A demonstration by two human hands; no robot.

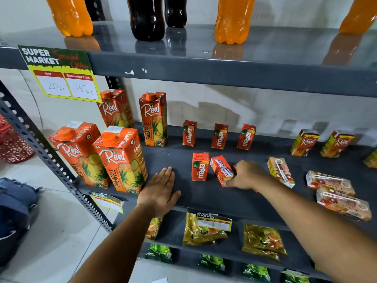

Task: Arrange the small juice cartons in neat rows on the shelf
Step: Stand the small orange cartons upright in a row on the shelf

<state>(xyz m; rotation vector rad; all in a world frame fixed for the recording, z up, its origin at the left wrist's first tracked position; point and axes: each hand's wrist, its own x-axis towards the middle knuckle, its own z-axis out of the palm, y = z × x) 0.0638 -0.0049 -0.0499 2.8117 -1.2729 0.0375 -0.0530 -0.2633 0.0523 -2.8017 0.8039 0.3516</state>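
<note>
Tilted small red-orange Maaza juice carton point(221, 170), straw side up, leaning on the dark grey metal shelf point(204, 193), just right of the upright small red Maaza carton point(200, 166), which serves as landmark. Right hand point(247, 175): fingers closed around the tilted carton's right end. Left hand point(161, 189): flat and open on the shelf, left of the landmark, gripping nothing. Behind the landmark: back row of three upright Maaza cartons point(219, 136). Far right of it: fallen yellow-red Real cartons point(281, 171), unsorted. Left of it: tall orange Real pineapple cartons point(120, 160). Risk, judged: righting the tilted carton so close may knock the landmark over; a light, narrow carton could also topple into the row behind.
</note>
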